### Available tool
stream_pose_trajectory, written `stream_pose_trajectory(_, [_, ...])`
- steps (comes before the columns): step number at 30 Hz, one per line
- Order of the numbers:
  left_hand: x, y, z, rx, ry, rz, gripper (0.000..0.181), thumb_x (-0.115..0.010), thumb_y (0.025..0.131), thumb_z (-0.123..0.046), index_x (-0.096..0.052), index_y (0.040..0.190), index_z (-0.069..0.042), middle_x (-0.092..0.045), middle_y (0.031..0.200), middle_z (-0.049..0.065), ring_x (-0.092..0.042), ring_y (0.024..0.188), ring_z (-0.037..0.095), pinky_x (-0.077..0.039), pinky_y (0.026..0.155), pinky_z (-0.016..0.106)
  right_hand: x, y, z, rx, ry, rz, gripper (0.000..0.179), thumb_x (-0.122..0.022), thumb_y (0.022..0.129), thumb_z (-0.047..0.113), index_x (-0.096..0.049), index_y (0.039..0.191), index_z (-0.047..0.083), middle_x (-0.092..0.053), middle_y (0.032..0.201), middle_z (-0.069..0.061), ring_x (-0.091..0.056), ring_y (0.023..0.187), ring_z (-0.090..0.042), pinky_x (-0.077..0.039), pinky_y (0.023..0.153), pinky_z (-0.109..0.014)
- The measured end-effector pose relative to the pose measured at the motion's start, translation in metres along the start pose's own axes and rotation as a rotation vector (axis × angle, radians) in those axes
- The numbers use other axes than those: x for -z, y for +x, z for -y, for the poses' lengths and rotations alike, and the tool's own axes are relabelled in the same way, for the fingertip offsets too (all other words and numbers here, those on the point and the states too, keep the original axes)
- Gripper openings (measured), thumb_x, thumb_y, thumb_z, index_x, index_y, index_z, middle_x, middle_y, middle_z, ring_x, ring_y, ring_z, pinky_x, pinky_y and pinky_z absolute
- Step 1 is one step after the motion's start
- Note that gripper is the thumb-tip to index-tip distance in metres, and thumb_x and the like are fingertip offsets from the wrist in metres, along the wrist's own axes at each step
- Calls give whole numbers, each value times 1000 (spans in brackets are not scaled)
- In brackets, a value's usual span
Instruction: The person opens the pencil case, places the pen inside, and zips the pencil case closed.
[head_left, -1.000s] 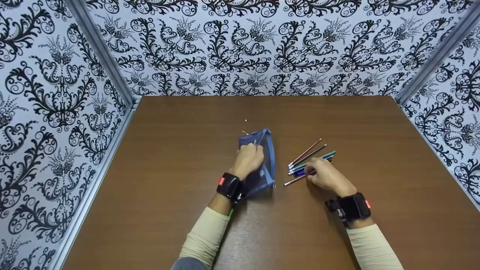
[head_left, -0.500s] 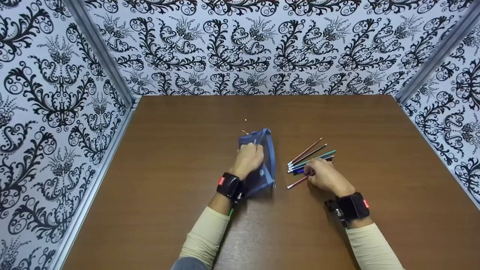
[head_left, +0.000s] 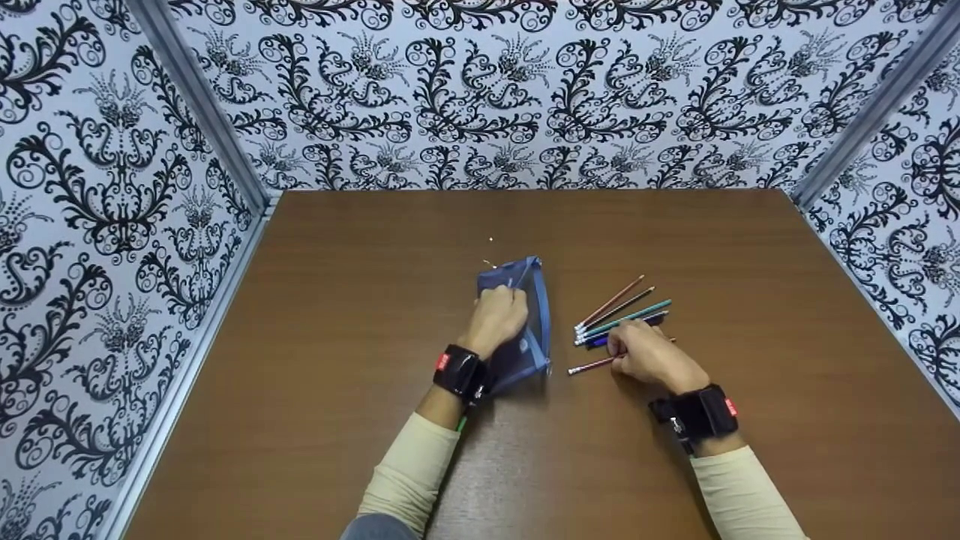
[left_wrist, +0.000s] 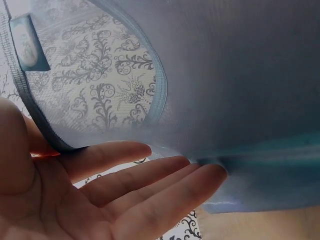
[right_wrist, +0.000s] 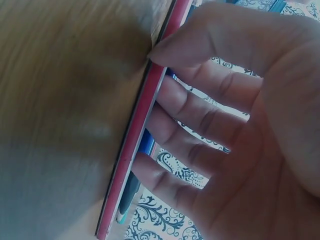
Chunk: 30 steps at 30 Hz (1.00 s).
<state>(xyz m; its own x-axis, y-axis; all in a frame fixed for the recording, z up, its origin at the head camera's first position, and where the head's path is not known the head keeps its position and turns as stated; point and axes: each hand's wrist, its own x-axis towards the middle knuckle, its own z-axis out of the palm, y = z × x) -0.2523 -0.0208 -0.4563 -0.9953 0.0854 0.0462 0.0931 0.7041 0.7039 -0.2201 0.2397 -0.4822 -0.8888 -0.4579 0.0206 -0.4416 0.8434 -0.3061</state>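
Note:
A translucent blue mesh pouch [head_left: 517,364] stands with its mouth gaping to the right in the head view. My left hand [head_left: 499,319] grips its near side; in the left wrist view the edge of the mesh [left_wrist: 240,75] passes between thumb and index finger, the other fingers lying loosely outstretched. To the right, my right hand [head_left: 649,351] pinches a red pencil [head_left: 592,366] whose white eraser end points at the pouch. The right wrist view shows the thumb and fingertips along the red pencil [right_wrist: 135,130]. The hand hides the pencil's middle in the head view.
Beyond the right hand, several pencils lie fanned out, among them a reddish one [head_left: 611,302] and a teal one [head_left: 637,310]. A blue pen [head_left: 598,343] lies partly under the hand. Patterned walls [head_left: 480,97] border the brown table [head_left: 337,300].
The red pencil has slid and turned slightly under the right hand, apart from the others, and its far tip now shows beyond the hand. The left hand and pouch stay put.

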Motion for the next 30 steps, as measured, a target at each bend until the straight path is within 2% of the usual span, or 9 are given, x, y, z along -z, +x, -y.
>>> stream_pose_trajectory(7, [1,0,-1,6,7,-9,40,-40,100,-22,-44,61,-17,-63,76,13,-63,72,27,-51,66,42,0,0,2,-12,17,18,20,-76,69,4,-58,72,12,-50,78,1,-48,77,-20,-38,67,-36])
stream_pose_trajectory(16, [1,0,-2,41,-2,9,39,-39,101,-25,-48,64,-16,-64,79,14,-64,71,27,-51,63,38,0,-1,1,18,3,12,22,-76,66,4,-56,71,13,-51,77,2,-49,80,-21,-39,69,-37])
stream_pose_trajectory(21, [0,0,-1,33,-12,9,39,-39,101,-24,-47,64,-16,-62,74,12,-64,68,27,-50,60,36,1,-3,-1,29,19,13,21,-73,67,2,-57,73,12,-52,78,1,-49,82,-21,-38,71,-38])
stream_pose_trajectory(26, [-1,0,1,-9,9,-18,39,-39,99,-23,-44,61,-16,-64,80,13,-63,74,27,-52,68,42,4,-3,-1,26,42,38,19,-72,70,0,-58,75,12,-53,77,1,-48,79,-18,-37,69,-35])
stream_pose_trajectory(30, [-1,1,2,-12,12,-23,39,-39,99,-23,-44,61,-16,-65,83,14,-63,76,28,-52,70,43,7,-4,-2,13,66,53,19,-71,72,0,-57,77,12,-52,76,1,-47,77,-17,-37,67,-33])
